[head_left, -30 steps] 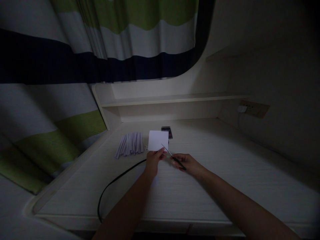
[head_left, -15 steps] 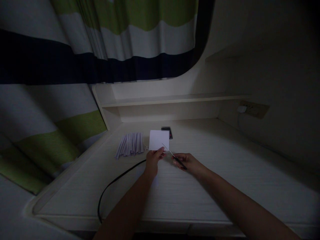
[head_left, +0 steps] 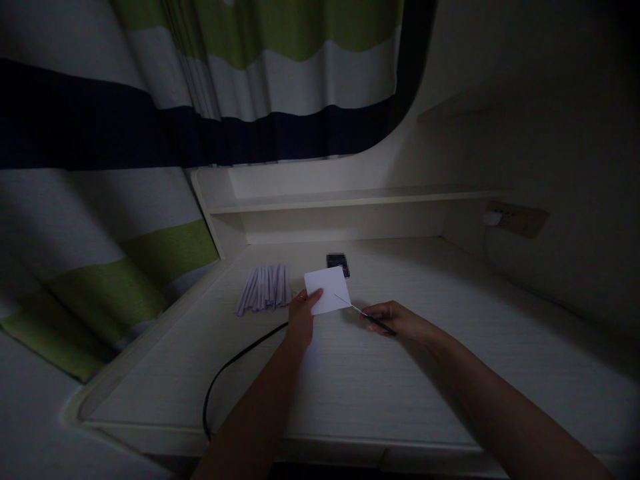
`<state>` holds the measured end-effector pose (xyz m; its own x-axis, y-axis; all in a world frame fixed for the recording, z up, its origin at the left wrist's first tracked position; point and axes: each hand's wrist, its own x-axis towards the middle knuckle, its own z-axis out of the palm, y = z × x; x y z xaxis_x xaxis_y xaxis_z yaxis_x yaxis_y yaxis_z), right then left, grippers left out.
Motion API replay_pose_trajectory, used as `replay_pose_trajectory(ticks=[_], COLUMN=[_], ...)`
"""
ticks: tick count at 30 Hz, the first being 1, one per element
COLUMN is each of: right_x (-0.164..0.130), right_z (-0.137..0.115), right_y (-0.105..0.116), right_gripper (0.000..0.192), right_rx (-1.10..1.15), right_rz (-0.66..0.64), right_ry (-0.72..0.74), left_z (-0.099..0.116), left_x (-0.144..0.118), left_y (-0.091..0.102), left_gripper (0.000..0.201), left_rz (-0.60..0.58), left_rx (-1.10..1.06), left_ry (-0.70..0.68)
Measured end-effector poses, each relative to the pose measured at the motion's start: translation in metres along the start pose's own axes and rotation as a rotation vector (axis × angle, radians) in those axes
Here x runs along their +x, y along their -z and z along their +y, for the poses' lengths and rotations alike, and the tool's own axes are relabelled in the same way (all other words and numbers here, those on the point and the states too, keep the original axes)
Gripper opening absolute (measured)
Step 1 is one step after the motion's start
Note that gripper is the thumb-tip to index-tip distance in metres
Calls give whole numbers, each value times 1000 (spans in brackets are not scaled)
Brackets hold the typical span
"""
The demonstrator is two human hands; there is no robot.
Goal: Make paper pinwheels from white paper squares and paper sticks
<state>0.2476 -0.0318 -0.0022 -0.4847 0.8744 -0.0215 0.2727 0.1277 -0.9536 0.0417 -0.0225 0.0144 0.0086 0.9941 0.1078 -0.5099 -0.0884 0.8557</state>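
A striped curtain [head_left: 150,133] in green, white and dark blue hung at the far left, beside the pale counter [head_left: 400,387]. A black cable [head_left: 235,363] curved across the counter from its near edge toward the middle. Further back lay a row of pale paper rolls [head_left: 265,289], side by side, just left of the hands. The left hand [head_left: 301,319] pinched the lower left edge of a white sheet of paper [head_left: 329,290], its grip pressed together on that edge, holding the sheet tilted just above the counter. A small dark object [head_left: 337,261] sat right behind the paper; the dim light hid what it was. The right hand [head_left: 395,320] had its grip closed around a thin tool [head_left: 360,311], whose pale tip touched the paper's right side. At the far right a wall socket [head_left: 515,217] held a white plug
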Motion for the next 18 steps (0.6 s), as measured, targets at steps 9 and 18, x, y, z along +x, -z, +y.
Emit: replay_pose_trajectory(ticks=[9,18], right_x=[-3,-11], right_z=[-1,-15], right_y=[5,7], right_gripper=[31,29], right_rx=[0,12], right_rz=[-54,-81], right_ry=[-8,-24], left_z=[4,1], left_x=[-3,-1], left_y=[-2,2], left_gripper=[27,20], left_rz=[15,-37], left_rx=[18,37], left_ry=[36,38])
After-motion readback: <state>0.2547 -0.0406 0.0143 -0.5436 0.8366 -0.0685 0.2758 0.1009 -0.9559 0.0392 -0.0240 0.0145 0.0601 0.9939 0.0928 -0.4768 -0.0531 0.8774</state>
